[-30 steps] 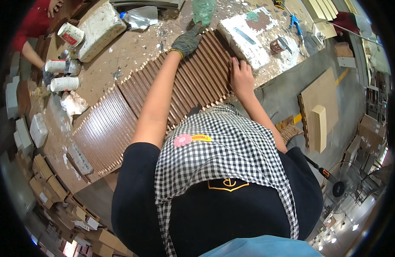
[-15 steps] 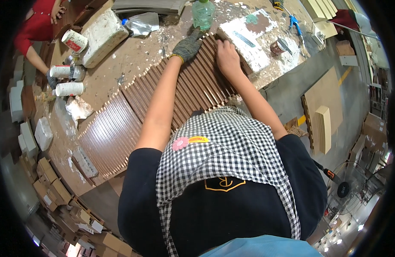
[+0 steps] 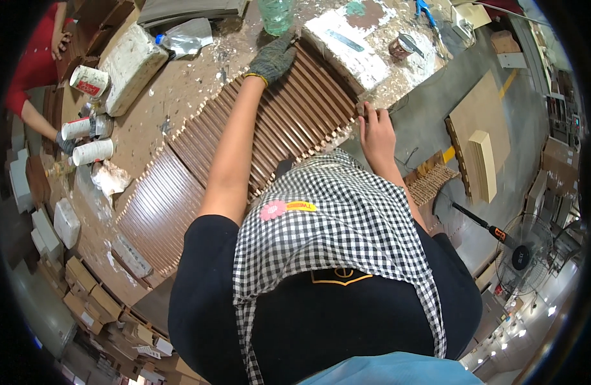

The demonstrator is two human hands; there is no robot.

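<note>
A row of dark brown wooden slats with pale pegs at their ends lies side by side on the worktable. My left hand, in a grey knit glove with a yellow cuff, rests on the far ends of the slats, fingers stretched forward. My bare right hand is at the near end of the rightmost slats, its fingers closed at the corner; the exact grip is partly hidden. To the left, a second panel of glossier slats adjoins the row. A white paint-crusted block stands along the right side of the slats.
A green bottle stands beyond my left hand. White cups, a long crusted block and a clear plastic bottle are at the left. A small cup sits right. Another person's hand is by the cups.
My right hand has moved from the far end of the slats toward me, to their near right corner. My left hand stays at the far ends. The whole view has shifted slightly.
</note>
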